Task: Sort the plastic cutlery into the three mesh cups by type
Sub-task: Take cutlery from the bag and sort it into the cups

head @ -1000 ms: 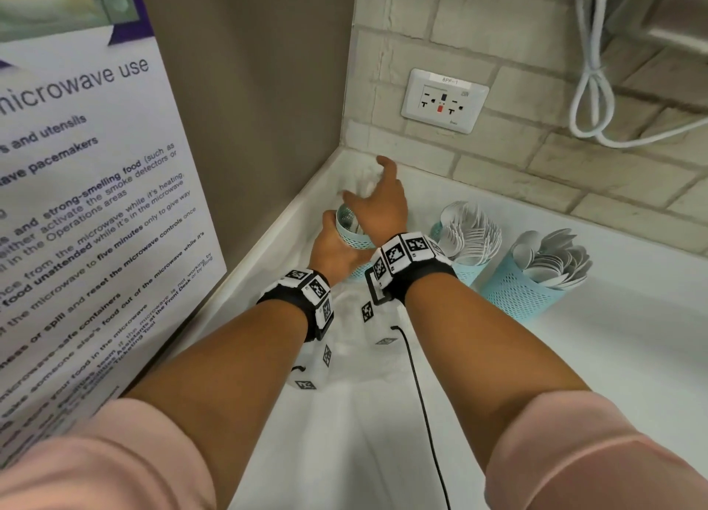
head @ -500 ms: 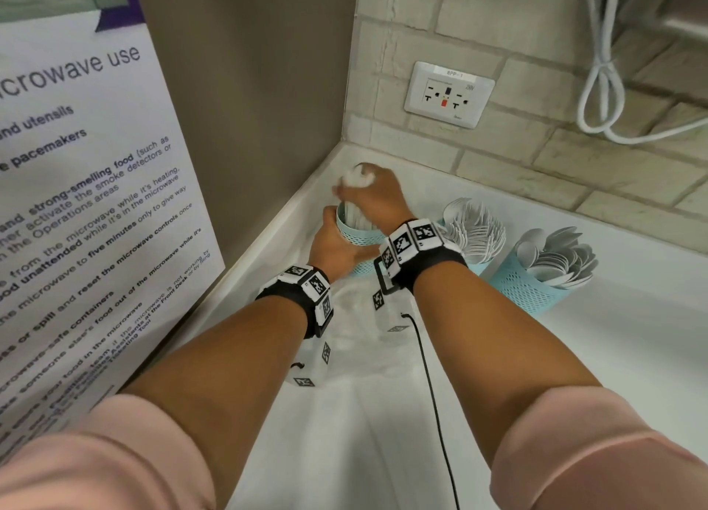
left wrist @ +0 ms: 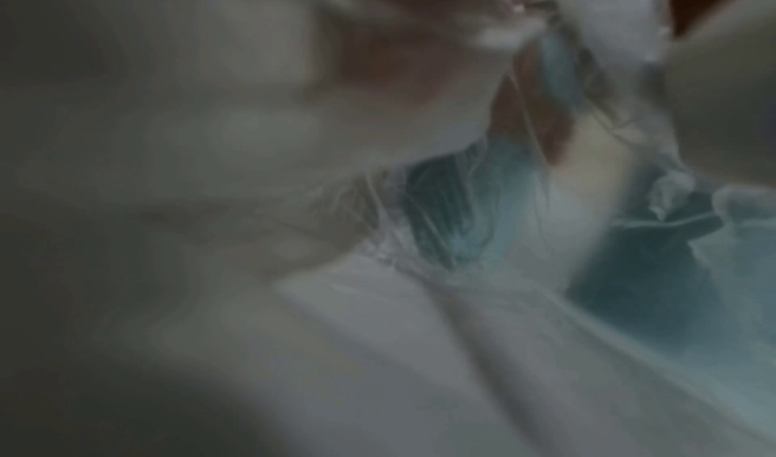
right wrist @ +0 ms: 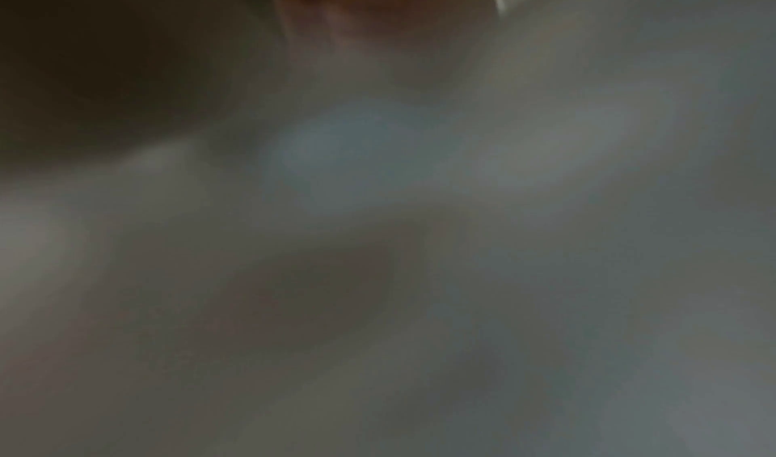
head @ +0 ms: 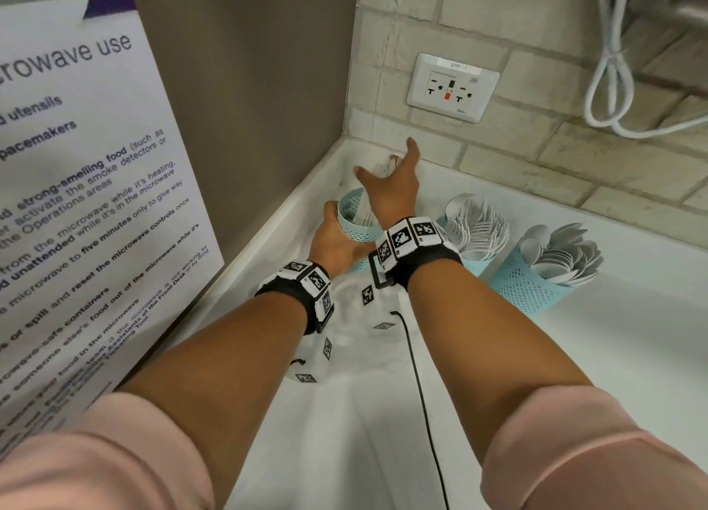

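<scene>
While the left hand (head: 337,241) grips the leftmost mesh cup (head: 354,218) to steady it in the corner, the right hand (head: 390,188) spreads its fingers just above that cup's white cutlery, apparently letting go; whether it pinches anything I cannot tell. Right of this cup stand the fork cup (head: 473,257) and spoon cup (head: 532,283), both full.

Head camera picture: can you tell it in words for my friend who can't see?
A person's left hand grips a blue mesh cup in a white counter corner, while the right hand reaches open over it. Two more mesh cups to the right hold white forks and spoons.
</scene>
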Demonstrator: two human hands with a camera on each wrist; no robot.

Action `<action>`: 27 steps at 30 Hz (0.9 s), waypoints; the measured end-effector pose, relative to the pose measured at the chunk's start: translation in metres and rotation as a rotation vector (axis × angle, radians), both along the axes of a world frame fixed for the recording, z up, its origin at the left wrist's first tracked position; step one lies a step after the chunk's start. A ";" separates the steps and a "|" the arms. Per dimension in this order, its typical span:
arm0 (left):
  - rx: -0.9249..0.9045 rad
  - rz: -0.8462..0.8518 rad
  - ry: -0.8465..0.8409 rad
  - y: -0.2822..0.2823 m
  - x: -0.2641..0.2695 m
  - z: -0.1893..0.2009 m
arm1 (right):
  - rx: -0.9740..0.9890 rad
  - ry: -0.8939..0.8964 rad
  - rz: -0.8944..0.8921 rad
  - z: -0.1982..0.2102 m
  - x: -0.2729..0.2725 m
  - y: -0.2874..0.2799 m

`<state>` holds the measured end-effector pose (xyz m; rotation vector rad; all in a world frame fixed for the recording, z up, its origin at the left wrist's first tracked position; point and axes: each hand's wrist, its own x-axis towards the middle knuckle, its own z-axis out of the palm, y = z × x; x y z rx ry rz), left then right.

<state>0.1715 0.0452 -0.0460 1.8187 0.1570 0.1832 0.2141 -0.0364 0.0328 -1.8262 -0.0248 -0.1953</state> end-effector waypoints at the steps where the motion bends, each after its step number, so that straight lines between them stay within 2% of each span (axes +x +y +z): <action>1: -0.002 0.000 0.000 0.000 0.000 0.001 | -0.020 0.006 0.023 0.000 0.000 0.000; 5: -0.011 -0.004 -0.004 0.000 -0.001 0.001 | 0.003 0.012 -0.002 0.001 0.001 0.003; 9: -0.013 0.008 -0.003 0.000 -0.001 0.002 | -0.164 0.071 0.155 0.002 0.004 0.004; 14: -0.013 0.003 -0.010 -0.001 -0.004 0.005 | 0.124 0.004 -0.034 0.002 0.009 -0.002; 22: -0.010 -0.005 -0.001 -0.001 -0.003 0.004 | 0.062 -0.042 -0.020 -0.002 0.006 -0.004; 25: -0.014 -0.003 0.009 0.000 -0.003 0.004 | -0.047 -0.005 0.032 -0.001 0.006 -0.005; 27: -0.023 -0.030 0.016 0.002 -0.001 0.005 | -0.012 0.020 0.025 0.000 0.005 -0.006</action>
